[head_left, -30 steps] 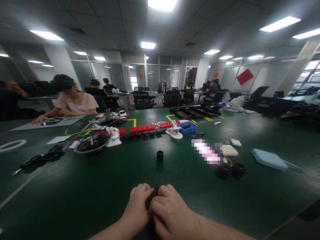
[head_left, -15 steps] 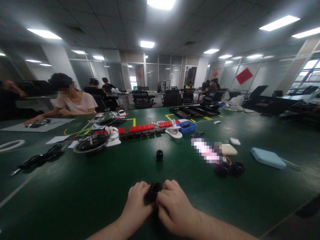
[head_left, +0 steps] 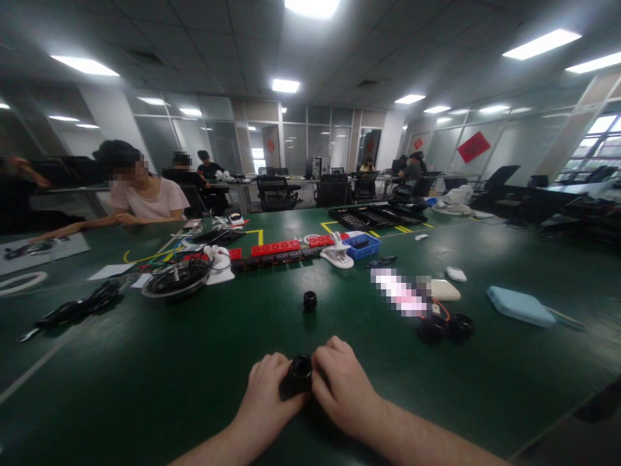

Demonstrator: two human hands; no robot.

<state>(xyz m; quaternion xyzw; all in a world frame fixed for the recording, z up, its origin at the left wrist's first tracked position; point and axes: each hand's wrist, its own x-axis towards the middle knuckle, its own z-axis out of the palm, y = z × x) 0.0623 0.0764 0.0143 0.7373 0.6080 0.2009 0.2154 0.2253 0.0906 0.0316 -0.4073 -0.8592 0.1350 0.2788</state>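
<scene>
Between my hands, near the table's front, stands a glossy black cylindrical part (head_left: 297,378) with a round opening in its top. My left hand (head_left: 264,391) is wrapped round its left side. The curled fingers of my right hand (head_left: 345,382) press on its right upper edge; the fingertips are partly hidden. A smaller black ring-shaped piece (head_left: 309,301) sits by itself on the green table (head_left: 194,362), straight ahead of my hands.
To the right lie a light-blue case (head_left: 520,306), a white case (head_left: 444,290) and two black round parts (head_left: 446,328). Ahead are a blue bin (head_left: 363,246) and red blocks (head_left: 276,248). Leftward lie a cable bundle (head_left: 82,307) and a round tray (head_left: 167,291). A co-worker (head_left: 145,194) sits at far left.
My right hand has shifted slightly up and right along the black part, its fingers less tightly curled. My left hand has barely moved. The co-worker's grey mat has slid left.
</scene>
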